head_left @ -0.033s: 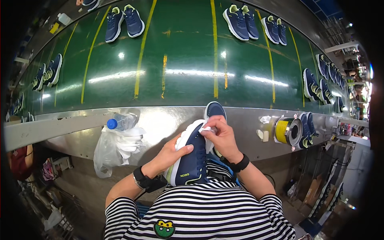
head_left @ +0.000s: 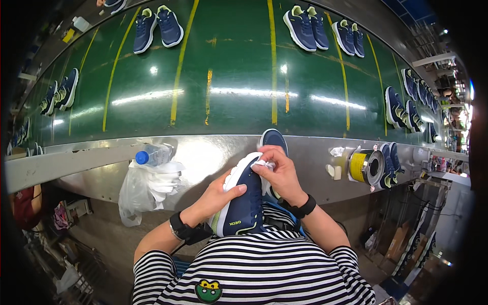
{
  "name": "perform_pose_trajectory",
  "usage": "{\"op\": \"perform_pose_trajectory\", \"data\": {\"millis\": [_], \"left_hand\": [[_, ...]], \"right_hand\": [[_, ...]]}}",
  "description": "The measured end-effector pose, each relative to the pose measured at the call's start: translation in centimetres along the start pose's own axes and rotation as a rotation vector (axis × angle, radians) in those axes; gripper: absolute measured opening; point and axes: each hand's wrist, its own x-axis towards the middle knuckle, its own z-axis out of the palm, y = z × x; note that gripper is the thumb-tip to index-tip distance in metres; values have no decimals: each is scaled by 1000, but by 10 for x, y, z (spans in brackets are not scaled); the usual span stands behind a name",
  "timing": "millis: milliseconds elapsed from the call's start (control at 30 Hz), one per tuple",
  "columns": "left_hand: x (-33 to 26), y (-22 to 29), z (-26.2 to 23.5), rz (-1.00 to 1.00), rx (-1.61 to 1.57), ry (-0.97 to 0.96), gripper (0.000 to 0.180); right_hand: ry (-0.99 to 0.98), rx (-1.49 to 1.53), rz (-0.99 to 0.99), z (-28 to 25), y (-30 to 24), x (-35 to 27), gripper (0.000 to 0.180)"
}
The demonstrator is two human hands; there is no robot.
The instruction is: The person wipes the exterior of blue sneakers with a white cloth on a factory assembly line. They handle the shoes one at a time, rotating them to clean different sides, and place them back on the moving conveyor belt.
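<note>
A navy sneaker (head_left: 239,201) with a white sole is held up in front of my chest, its toe pointing away from me. My left hand (head_left: 217,195) grips it along the white sole, thumb lying on the navy upper. Pinched in the fingers of my right hand (head_left: 282,175) is a white cloth (head_left: 265,165), pressed against the shoe's toe area. Behind that hand, a second navy sneaker (head_left: 273,140) rests on the metal ledge, partly covered by my fingers and wrist.
A metal ledge (head_left: 203,188) runs along a green conveyor belt (head_left: 239,112) carrying several pairs of sneakers. To the left lie a blue-capped plastic bottle (head_left: 152,155) and a plastic bag (head_left: 133,195) with white cloths (head_left: 161,183). On the right stand a yellow-labelled tin (head_left: 363,166) and another sneaker pair (head_left: 390,165).
My right hand has shifted slightly with the white cloth at the sneaker's toe. My left hand and the held sneaker stay practically in place.
</note>
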Motion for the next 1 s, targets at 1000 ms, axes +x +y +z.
{"op": "perform_pose_trajectory", "data": {"millis": [1000], "left_hand": [[-5, -6, 3, 59, 124, 49, 55]], "right_hand": [[-68, 102, 37, 17, -4, -4, 9]]}}
